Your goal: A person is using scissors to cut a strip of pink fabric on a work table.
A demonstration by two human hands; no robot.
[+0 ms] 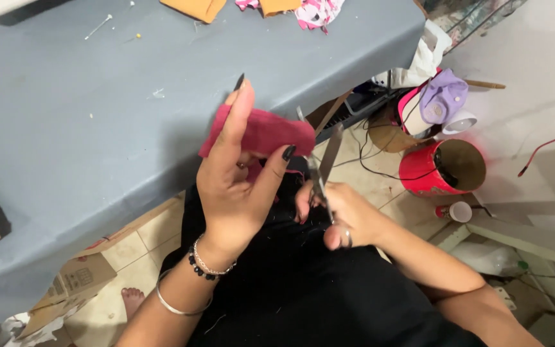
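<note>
Nearest to me I see my lap in black cloth [316, 283], with both forearms coming up over it. My left hand [236, 186], with bracelets [200, 263] at the wrist, is raised with its grip pinched on a piece of dark red fabric [268, 132], thumb in front and the long fingers [239, 109] behind it. The fabric hangs in the air just off the edge of the tabletop, above my lap. My right hand [342, 215] sits just beside the left, its grip clenched through the handles of a pair of scissors [322, 164]. The blades stand parted and point up, right at the fabric's right edge; I cannot tell whether they touch it.

Below left, a flattened cardboard box [72, 286] lies on the tiled floor [136, 247] under the tabletop, and a bare foot [133, 299] shows beside it. To my right on the floor stands a red tin [441, 168] lying on its side, with black cables [380, 144] running past it, a purple cap [443, 96] and a small white cup [460, 212].

Further off, the grey tabletop [97, 115] fills the upper left. At its far edge lie orange cloth scraps [194, 8] and a pink patterned scrap [316, 11], well apart from my hands.
</note>
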